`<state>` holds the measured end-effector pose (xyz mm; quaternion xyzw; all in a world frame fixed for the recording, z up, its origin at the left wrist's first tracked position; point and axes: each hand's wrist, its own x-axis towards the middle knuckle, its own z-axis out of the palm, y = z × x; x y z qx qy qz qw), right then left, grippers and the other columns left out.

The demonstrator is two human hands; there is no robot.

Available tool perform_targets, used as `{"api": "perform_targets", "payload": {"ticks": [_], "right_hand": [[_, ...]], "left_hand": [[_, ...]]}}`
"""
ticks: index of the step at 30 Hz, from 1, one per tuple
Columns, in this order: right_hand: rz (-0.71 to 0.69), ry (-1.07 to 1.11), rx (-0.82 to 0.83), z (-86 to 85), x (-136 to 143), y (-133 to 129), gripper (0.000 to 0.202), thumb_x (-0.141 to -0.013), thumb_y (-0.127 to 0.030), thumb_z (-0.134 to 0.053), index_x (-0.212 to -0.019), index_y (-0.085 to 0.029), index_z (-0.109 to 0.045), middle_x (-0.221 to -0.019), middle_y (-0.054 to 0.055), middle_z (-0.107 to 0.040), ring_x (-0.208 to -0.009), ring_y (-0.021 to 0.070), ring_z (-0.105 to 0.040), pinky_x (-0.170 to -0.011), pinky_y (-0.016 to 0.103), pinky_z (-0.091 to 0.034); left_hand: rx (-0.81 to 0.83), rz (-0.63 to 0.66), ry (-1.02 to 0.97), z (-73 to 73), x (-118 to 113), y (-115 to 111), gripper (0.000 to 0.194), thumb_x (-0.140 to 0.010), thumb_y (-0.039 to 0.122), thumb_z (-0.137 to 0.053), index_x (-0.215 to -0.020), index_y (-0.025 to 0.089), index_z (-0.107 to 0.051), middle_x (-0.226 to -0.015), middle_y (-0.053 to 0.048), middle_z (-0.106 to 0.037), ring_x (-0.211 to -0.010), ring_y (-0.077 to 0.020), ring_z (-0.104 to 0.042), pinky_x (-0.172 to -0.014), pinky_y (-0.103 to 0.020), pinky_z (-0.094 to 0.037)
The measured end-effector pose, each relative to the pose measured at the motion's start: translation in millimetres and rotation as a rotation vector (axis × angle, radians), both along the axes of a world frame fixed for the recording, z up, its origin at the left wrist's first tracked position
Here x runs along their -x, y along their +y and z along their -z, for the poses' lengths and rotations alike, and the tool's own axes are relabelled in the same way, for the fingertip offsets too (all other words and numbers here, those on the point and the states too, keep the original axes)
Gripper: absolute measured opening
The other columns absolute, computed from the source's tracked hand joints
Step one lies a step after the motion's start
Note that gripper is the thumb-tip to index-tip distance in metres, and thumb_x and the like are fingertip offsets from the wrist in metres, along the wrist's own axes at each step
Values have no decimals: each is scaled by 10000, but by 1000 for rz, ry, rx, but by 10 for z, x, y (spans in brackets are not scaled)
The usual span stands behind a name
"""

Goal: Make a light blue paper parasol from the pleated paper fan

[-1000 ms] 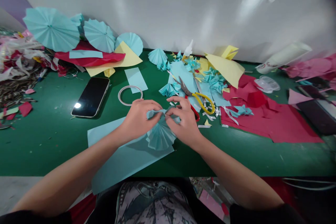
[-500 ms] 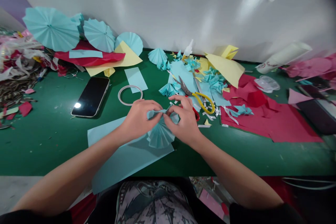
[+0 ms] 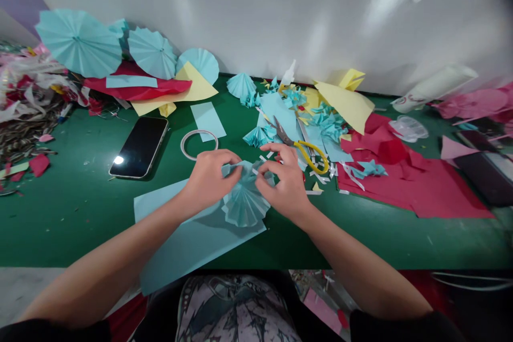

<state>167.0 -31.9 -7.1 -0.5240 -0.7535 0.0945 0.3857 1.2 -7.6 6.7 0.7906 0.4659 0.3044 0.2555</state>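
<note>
A pleated light-blue paper fan (image 3: 245, 206) hangs between my hands, its scalloped edge toward me. My left hand (image 3: 212, 176) is closed with thumb and fingers on the fan's upper left edge. With thumb and forefinger my right hand (image 3: 282, 184) pinches a small white strip (image 3: 255, 171) at the fan's upper right; the other fingers are raised. Beneath the fan a large light-blue sheet (image 3: 176, 251) overhangs the table's front edge. Beyond my hands lie a roll of tape (image 3: 183, 144) and scissors (image 3: 308, 157) with yellow handles.
A phone (image 3: 140, 147) lies on the green table (image 3: 80, 224) at left. Pleated paper rounds (image 3: 80, 43) lean on the wall. Red sheets (image 3: 441, 192), yellow paper (image 3: 348, 104) and cut scraps spread at right, with a glue bottle (image 3: 287, 76) behind. A plastic-wrapped heap (image 3: 24, 85) sits far left.
The fan has turned so its narrow folded top opens out flatter toward me. My hands have moved slightly apart, and a white strip now shows in my right fingertips.
</note>
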Motion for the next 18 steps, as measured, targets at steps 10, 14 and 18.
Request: {"api": "perform_targets", "payload": {"ticks": [10, 14, 18], "right_hand": [[161, 149, -45, -83, -155, 122, 177, -655, -98, -489, -531, -213, -438, -928, 56, -571, -909, 219, -554, -793, 406, -434], [253, 146, -33, -45, -185, 180, 185, -714, -170, -524, -551, -216, -451, -881, 50, -578, -905, 213, -566, -814, 403, -428], [276, 126, -18, -6, -189, 212, 130, -751, -226, -547, -633, -217, -492, -892, 54, -580, -914, 203, -559, -787, 375, -438]], "left_hand": [[59, -135, 98, 8, 5, 11, 148, -763, 243, -475, -712, 161, -587, -788, -52, -667, -715, -180, -595, -641, -294, -426], [65, -114, 78, -18, 7, -1, 147, -761, 227, -456, -722, 162, -582, -713, -22, -634, -627, -140, -549, -591, -268, -393], [112, -98, 49, -49, 7, -11, 128, -753, 196, -443, -739, 163, -566, -703, -8, -606, -587, -119, -506, -557, -249, -364]]}}
